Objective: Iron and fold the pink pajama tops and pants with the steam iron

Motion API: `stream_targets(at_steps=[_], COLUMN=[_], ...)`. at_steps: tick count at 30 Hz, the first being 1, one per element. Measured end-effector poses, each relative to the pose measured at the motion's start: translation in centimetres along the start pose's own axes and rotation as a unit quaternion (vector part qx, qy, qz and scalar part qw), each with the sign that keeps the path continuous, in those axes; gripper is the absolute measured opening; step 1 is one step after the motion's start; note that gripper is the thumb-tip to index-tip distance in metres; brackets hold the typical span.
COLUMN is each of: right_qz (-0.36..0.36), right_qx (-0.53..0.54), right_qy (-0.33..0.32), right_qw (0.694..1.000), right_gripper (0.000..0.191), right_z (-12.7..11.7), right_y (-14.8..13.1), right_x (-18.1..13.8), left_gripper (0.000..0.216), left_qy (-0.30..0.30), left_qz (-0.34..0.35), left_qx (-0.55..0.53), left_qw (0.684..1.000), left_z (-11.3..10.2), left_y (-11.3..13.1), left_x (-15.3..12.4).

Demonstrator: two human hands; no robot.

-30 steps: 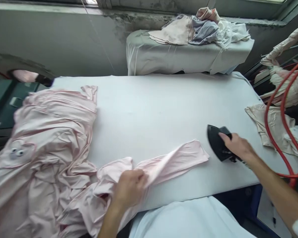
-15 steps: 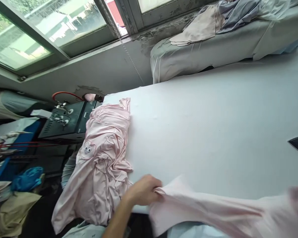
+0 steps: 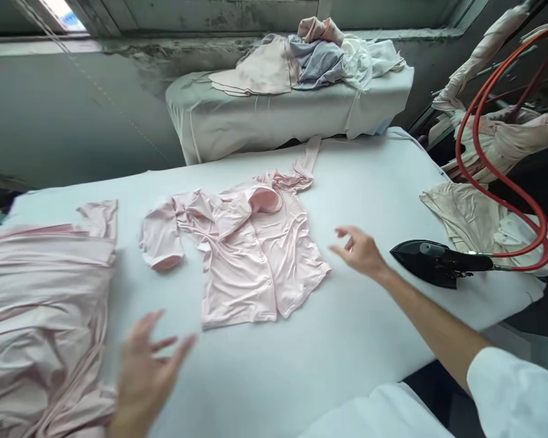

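A pink button-front shirt (image 3: 237,261) lies spread on the white-covered table (image 3: 265,377), its sleeves rumpled and its hem toward me. My left hand (image 3: 150,365), slightly blurred, hovers to the lower left of the shirt with fingers spread and nothing in them. Just right of the shirt, my right hand (image 3: 356,249) is open too, fingers loosely curved and apart from the cloth. Beyond that hand, a black iron (image 3: 438,261) rests on the table.
Rumpled pink garments (image 3: 45,316) are heaped at the left. Red hoses (image 3: 479,152) loop down to the iron. Beige cloth (image 3: 466,213) lies at the table's right edge. A covered padded board (image 3: 256,121) along the wall carries several folded and crumpled clothes (image 3: 319,58).
The pink shirt, earlier gripped by one hand near the table's front edge, now lies on the table, let go. My view has swung right, bringing the iron and hoses into sight.
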State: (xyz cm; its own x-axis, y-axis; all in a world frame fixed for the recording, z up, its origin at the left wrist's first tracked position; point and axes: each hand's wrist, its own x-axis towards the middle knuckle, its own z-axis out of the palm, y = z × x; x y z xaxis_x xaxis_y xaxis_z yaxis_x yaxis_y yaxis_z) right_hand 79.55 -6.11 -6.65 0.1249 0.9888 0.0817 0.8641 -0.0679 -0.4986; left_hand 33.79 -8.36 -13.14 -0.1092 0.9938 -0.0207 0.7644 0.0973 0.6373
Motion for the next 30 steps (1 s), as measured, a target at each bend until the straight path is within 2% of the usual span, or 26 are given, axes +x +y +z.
stream_targets(at_steps=[2, 3, 5, 6, 8, 10, 12, 14, 16, 18, 19, 21, 23, 25, 28, 30], right_qz=[-0.02, -0.03, -0.016, 0.004, 0.042, 0.062, 0.085, 0.135, 0.226, 0.299, 0.311, 0.292, 0.251, 0.211, 0.184, 0.226], right_qx=[-0.02, -0.025, -0.022, -0.01, 0.021, 0.036, 0.033, 0.02, 0.045, 0.104, 0.13, 0.153, 0.133, 0.082, -0.018, -0.023], right_qy=[-0.093, -0.138, -0.173, -0.167, -0.155, -0.169, -0.182, -0.13, -0.012, 0.072, 0.084, 0.069, 0.065, 0.073, 0.06, 0.062], right_qw=[0.995, 0.99, 0.984, 0.986, 0.987, 0.983, 0.979, 0.982, 0.973, 0.946, 0.938, 0.942, 0.957, 0.971, 0.981, 0.972], right_gripper=[0.057, 0.057, 0.041, 0.032, 0.025, 0.023, 0.019, 0.015, 0.017, 0.023, 0.025, 0.027, 0.029, 0.031, 0.024, 0.018], right_z=[2.9, 3.8, 4.3, 3.8, 1.6, -1.3, -3.4, -3.2, -0.8, 2.6, 4.0, 5.4, 4.1, 0.7, -4.0, -4.7], right_y=[0.2, 0.2, 0.0, 0.0, 0.2, 1.0, 2.0, 2.4, 1.7, 0.2, -0.6, -1.9, -2.0, -0.8, 2.1, 3.3], right_x=[-2.3, -2.7, -2.6, -2.5, -3.2, -5.7, -9.6, -13.2, -15.1, -15.1, -14.6, -13.7, -13.9, -15.3, -17.9, -18.8], left_gripper=[0.077, 0.065, 0.045, 0.039, 0.033, 0.031, 0.03, 0.031, 0.028, 0.043, 0.051, 0.044, 0.026, 0.017, 0.013, 0.014], left_qy=[-0.013, -0.014, -0.036, -0.074, -0.183, -0.288, -0.343, -0.32, -0.244, -0.174, -0.157, -0.146, -0.157, -0.18, -0.244, -0.261], left_qz=[0.023, 0.038, 0.058, 0.061, 0.05, 0.024, 0.01, 0.012, 0.012, 0.026, 0.04, 0.064, 0.066, 0.055, 0.003, -0.048], left_qx=[0.022, 0.028, 0.013, -0.006, -0.026, -0.029, -0.038, -0.052, -0.052, -0.041, -0.036, -0.033, -0.038, -0.043, -0.097, -0.15], left_qw=[0.999, 0.999, 0.998, 0.995, 0.982, 0.957, 0.938, 0.946, 0.968, 0.984, 0.986, 0.987, 0.985, 0.981, 0.965, 0.952], left_z=[4.4, 6.0, 7.1, 6.7, 4.0, 0.6, -1.8, -1.6, 0.8, 3.8, 5.0, 5.8, 4.4, 1.5, -1.8, -1.7], left_y=[1.2, 1.9, 2.8, 3.0, 2.5, 1.4, 0.3, -0.4, -0.3, 0.6, 1.3, 2.4, 2.7, 2.0, 0.6, 0.2], left_x=[-1.1, -1.1, -0.4, 0.0, 0.0, -1.6, -4.6, -7.6, -9.8, -10.5, -10.3, -9.4, -8.5, -8.6, -11.1, -13.3])
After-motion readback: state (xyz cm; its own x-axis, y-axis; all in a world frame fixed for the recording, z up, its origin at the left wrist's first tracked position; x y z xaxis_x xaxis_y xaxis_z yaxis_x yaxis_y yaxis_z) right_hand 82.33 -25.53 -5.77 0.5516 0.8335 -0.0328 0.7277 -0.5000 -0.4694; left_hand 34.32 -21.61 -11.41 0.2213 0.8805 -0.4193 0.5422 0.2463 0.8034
